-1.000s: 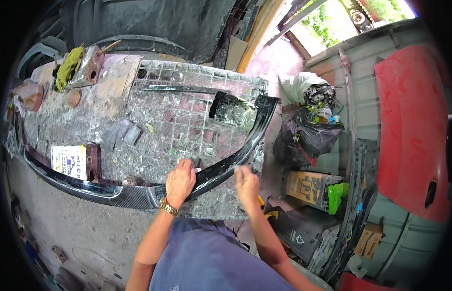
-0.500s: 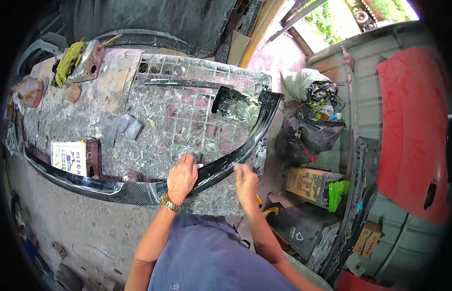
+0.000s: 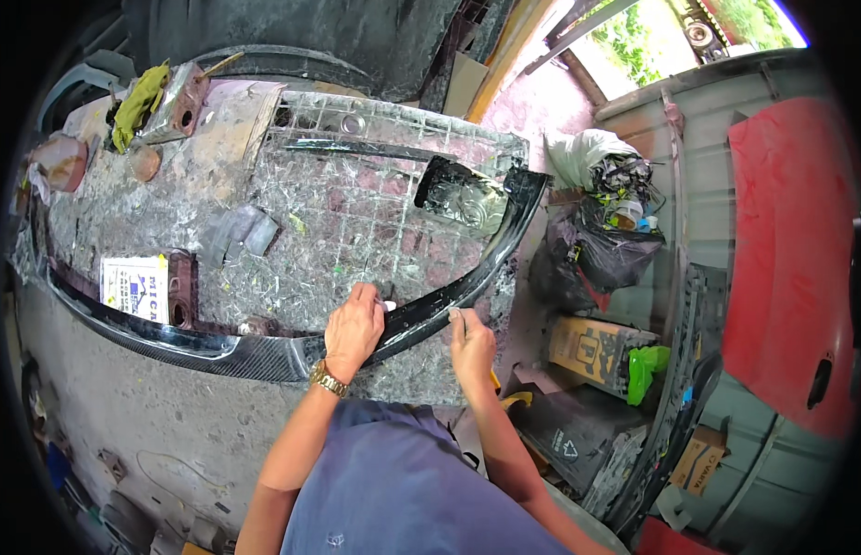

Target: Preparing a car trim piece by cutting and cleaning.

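While your left hand lies over the curved black strip, fingers bent past its inner edge, your right hand sits just beside the outer edge. Your hands are apart. The right one's thumb and fingers are pinched on a small pale bit, too small to identify; whether the left grips or only presses, you cannot tell from this angle. The strip bows along the near side of the surface, its right end curving up beside an open dark tray. As for progress, its woven-looking middle appears glossy, while pale flecks mark the stretch between your hands, so attention seems centred there. How much of the strip is finished or remains cannot be judged; nothing shows it complete.
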A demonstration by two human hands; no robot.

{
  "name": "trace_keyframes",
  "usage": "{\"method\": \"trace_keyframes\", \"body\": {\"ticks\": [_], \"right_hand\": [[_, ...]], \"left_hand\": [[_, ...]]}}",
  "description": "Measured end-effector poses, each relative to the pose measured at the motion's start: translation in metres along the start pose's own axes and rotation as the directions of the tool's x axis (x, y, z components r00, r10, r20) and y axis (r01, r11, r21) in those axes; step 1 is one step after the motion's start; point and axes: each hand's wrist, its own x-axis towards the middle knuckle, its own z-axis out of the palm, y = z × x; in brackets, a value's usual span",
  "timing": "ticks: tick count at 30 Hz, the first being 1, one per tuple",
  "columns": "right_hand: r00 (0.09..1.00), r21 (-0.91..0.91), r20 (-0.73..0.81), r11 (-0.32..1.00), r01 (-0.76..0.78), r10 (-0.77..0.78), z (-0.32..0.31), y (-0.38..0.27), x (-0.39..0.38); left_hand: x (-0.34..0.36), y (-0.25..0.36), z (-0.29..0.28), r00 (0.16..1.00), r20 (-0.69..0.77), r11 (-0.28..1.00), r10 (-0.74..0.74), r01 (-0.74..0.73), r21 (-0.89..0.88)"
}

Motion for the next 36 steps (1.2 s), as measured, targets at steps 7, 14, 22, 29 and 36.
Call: {"method": "trace_keyframes", "body": {"ticks": [7, 14, 22, 29, 36], "right_hand": [[1.000, 0.033, 0.009, 0.999, -0.025, 0.025, 0.005, 0.000, -0.011], [0.999, 0.076, 0.044, 0.997, -0.025, 0.022, 0.003, -0.004, -0.009], [1.000, 0.164, -0.029, 0.986, 0.000, 0.005, 0.016, 0.000, -0.018], [0.999, 0.175, -0.032, 0.985, -0.005, 0.010, 0.021, 0.000, -0.023], [0.998, 0.130, 0.060, 0.991, -0.014, 0.006, 0.030, -0.006, -0.041]], "left_hand": [[0.000, 0.000, 0.001, 1.000, -0.008, 1.000, 0.023, -0.023, 0.001], [0.001, 0.000, 0.001, 1.000, -0.008, 1.000, 0.021, -0.021, 0.004], [0.002, -0.002, 0.005, 1.000, -0.002, 1.000, 0.018, -0.018, 0.003], [0.002, -0.002, 0.005, 1.000, 0.003, 1.000, -0.002, 0.002, -0.004], [0.002, 0.000, 0.007, 1.000, -0.003, 1.000, 0.010, -0.010, 0.009]]}}
